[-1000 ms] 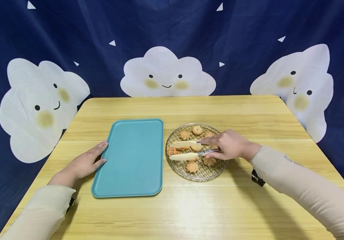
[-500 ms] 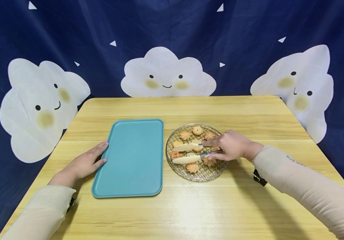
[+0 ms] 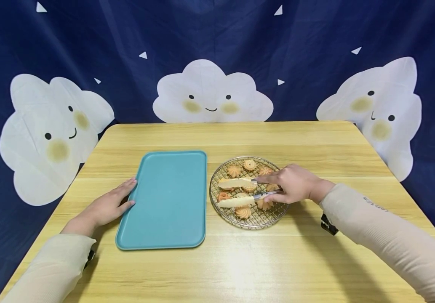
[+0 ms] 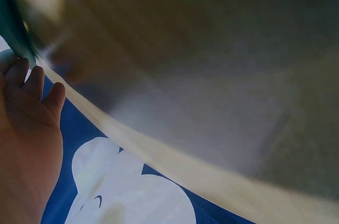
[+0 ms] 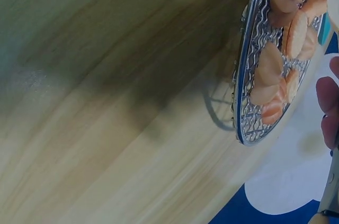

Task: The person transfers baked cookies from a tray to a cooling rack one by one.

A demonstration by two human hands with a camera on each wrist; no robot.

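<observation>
My right hand (image 3: 293, 183) grips a pair of tongs (image 3: 236, 202) with cream-coloured tips and metal arms. The tongs point left, spread apart low over a round wire rack (image 3: 257, 222) that bears several cookies. A reddish pretzel-shaped cookie (image 3: 223, 196) lies between the tips, partly covered. Close by are a swirled cookie (image 3: 243, 212) and a flower-shaped cookie (image 3: 234, 171). My left hand (image 3: 103, 208) rests at the left rim of a teal tray (image 3: 168, 202), fingers extended, fingertips touching its edge. In the left wrist view, the left hand's fingers (image 4: 36, 83) reach the tray's rim.
Tray and rack stand side by side on a light wooden table (image 3: 225, 269), a narrow gap between them. Behind the table hangs a dark blue curtain (image 3: 297, 38) with white clouds. The right wrist view shows the rack's metal rim (image 5: 239, 121) raised above the tabletop.
The tongs have shifted slightly right over the rack, still spread. The pretzel-shaped cookie sits slightly further right and nearer the front. My left hand has stayed at the tray.
</observation>
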